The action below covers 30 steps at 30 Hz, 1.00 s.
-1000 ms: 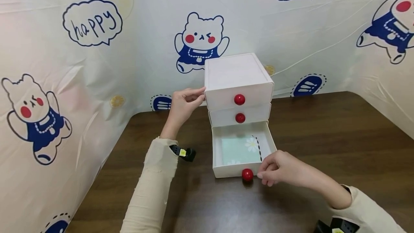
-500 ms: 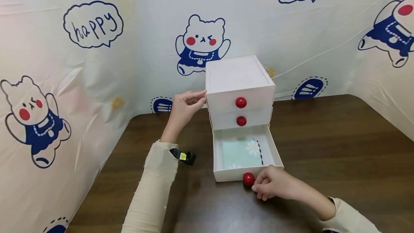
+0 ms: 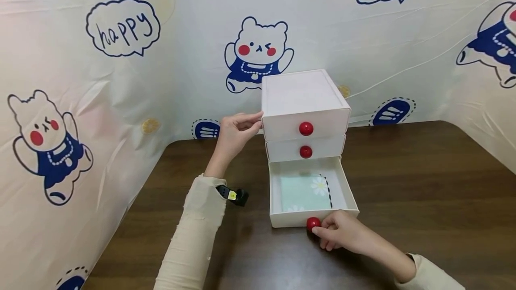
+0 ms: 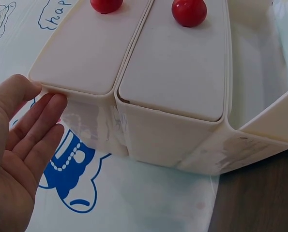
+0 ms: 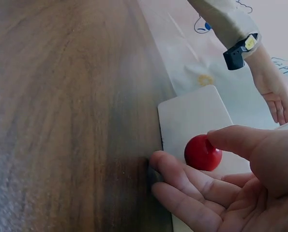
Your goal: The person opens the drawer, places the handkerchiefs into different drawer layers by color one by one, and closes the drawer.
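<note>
Our right hand [image 3: 342, 234] pinches the red knob [image 3: 313, 223] of the pulled-out bottom drawer [image 3: 312, 191] at the worktop's near side; the drawer's axis runs near-to-far. Our left hand [image 3: 235, 131], fingers straight, steadies the drawer unit [image 3: 302, 102] on its left.

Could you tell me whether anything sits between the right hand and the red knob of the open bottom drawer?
Nothing visible does: the right hand already touches the red knob, thumb and fingers around it, with only bare table alongside.
</note>
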Each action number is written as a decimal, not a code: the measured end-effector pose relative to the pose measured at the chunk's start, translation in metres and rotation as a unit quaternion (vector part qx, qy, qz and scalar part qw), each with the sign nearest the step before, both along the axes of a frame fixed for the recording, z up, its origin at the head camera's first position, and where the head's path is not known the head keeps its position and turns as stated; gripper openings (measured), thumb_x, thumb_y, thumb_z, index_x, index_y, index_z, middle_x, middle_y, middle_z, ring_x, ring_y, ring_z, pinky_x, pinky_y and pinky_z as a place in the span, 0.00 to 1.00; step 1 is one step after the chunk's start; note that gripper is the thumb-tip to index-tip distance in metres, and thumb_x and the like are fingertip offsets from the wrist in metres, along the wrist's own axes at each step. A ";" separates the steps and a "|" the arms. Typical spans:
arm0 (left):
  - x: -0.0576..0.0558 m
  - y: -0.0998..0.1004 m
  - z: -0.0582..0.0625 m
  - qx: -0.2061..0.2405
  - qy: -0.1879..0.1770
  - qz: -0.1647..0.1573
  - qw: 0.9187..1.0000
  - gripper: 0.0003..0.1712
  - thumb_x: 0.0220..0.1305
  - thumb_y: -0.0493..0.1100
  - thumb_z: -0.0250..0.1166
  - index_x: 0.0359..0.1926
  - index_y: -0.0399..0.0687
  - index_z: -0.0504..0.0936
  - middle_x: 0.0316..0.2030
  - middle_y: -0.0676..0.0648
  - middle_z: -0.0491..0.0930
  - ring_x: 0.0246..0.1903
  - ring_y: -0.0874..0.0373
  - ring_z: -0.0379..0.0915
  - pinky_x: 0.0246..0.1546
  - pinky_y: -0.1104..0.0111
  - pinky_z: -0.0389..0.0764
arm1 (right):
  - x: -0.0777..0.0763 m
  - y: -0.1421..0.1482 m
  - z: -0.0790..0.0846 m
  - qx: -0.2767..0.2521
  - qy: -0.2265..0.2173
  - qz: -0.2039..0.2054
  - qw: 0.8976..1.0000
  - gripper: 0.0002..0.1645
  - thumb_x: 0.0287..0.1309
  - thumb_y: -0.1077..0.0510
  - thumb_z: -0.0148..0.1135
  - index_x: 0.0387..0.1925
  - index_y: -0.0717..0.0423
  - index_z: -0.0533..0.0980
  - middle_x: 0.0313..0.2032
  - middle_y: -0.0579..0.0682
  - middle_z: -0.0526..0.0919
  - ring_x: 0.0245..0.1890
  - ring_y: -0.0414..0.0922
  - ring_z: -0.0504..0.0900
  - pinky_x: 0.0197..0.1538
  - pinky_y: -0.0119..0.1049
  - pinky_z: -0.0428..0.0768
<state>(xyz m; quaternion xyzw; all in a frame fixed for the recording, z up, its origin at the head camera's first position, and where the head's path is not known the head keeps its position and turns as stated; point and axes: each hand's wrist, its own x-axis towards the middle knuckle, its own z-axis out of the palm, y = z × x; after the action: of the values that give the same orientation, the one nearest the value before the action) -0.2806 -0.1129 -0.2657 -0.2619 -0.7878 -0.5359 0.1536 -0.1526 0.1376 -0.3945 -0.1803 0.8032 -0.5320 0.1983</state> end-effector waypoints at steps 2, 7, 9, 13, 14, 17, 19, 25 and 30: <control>0.001 0.001 0.000 -0.002 0.001 0.001 1.000 0.15 0.57 0.29 0.62 0.47 0.32 0.79 0.37 0.38 0.81 0.35 0.51 0.78 0.37 0.73 0.78 | 0.000 0.000 0.000 0.001 0.004 -0.003 1.000 0.18 0.59 0.55 0.58 0.21 0.67 0.76 0.17 0.53 0.80 0.19 0.46 0.79 0.23 0.38 0.80; 0.001 0.001 0.000 -0.003 0.001 0.002 1.000 0.15 0.57 0.29 0.62 0.47 0.32 0.79 0.37 0.38 0.81 0.35 0.51 0.78 0.37 0.73 0.78 | -0.002 0.001 -0.001 0.004 0.016 -0.012 1.000 0.19 0.60 0.55 0.58 0.22 0.67 0.77 0.18 0.53 0.80 0.19 0.47 0.79 0.23 0.38 0.80; 0.001 0.001 0.001 -0.003 0.000 0.002 1.000 0.15 0.57 0.29 0.62 0.47 0.32 0.79 0.37 0.38 0.81 0.35 0.51 0.78 0.37 0.73 0.78 | -0.002 0.001 -0.001 0.004 0.019 -0.016 1.000 0.18 0.60 0.55 0.58 0.22 0.67 0.77 0.18 0.53 0.80 0.19 0.47 0.79 0.23 0.38 0.80; 0.002 0.001 0.001 -0.004 0.001 0.004 1.000 0.15 0.57 0.29 0.62 0.46 0.32 0.80 0.37 0.37 0.81 0.35 0.49 0.79 0.36 0.73 0.79 | -0.004 0.002 0.000 -0.004 0.015 -0.015 1.000 0.18 0.60 0.57 0.57 0.22 0.68 0.77 0.18 0.54 0.80 0.19 0.48 0.79 0.23 0.39 0.80; 0.002 0.001 0.001 -0.004 0.002 0.004 1.000 0.15 0.57 0.29 0.62 0.46 0.32 0.80 0.37 0.37 0.81 0.35 0.49 0.78 0.36 0.73 0.78 | -0.005 0.002 0.001 -0.004 0.016 -0.014 1.000 0.18 0.60 0.57 0.57 0.22 0.69 0.77 0.18 0.54 0.80 0.18 0.48 0.79 0.23 0.40 0.80; 0.003 0.001 0.002 -0.005 0.004 0.005 1.000 0.15 0.57 0.29 0.62 0.46 0.32 0.80 0.37 0.37 0.81 0.35 0.50 0.79 0.36 0.74 0.78 | -0.008 0.004 0.002 -0.001 0.018 -0.016 1.000 0.18 0.60 0.57 0.57 0.22 0.69 0.78 0.18 0.54 0.80 0.18 0.47 0.79 0.23 0.40 0.80; 0.002 0.001 0.002 -0.006 0.006 0.003 1.000 0.15 0.57 0.29 0.62 0.46 0.32 0.80 0.37 0.37 0.81 0.35 0.50 0.78 0.36 0.73 0.78 | -0.011 0.005 0.003 0.001 0.020 -0.018 1.000 0.18 0.60 0.57 0.56 0.22 0.69 0.78 0.17 0.54 0.80 0.18 0.48 0.79 0.23 0.41 0.80; 0.001 0.002 0.003 -0.007 0.007 -0.002 1.000 0.14 0.57 0.29 0.62 0.46 0.32 0.80 0.36 0.37 0.81 0.34 0.49 0.78 0.34 0.74 0.78 | -0.021 0.008 0.004 0.009 0.018 -0.019 1.000 0.19 0.60 0.58 0.57 0.21 0.69 0.78 0.17 0.55 0.80 0.18 0.50 0.80 0.23 0.41 0.80; 0.002 0.001 0.003 -0.004 0.009 0.000 1.000 0.14 0.56 0.29 0.62 0.46 0.32 0.80 0.36 0.36 0.81 0.34 0.48 0.78 0.33 0.75 0.78 | -0.031 0.008 0.007 0.025 0.021 -0.017 0.999 0.19 0.59 0.57 0.57 0.21 0.69 0.78 0.18 0.55 0.80 0.18 0.50 0.80 0.25 0.41 0.81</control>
<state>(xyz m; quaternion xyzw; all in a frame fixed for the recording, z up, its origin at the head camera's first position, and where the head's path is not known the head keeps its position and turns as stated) -0.2790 -0.1122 -0.2629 -0.2676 -0.7883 -0.5306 0.1596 -0.1840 0.1453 -0.3876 -0.1723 0.8234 -0.5110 0.1767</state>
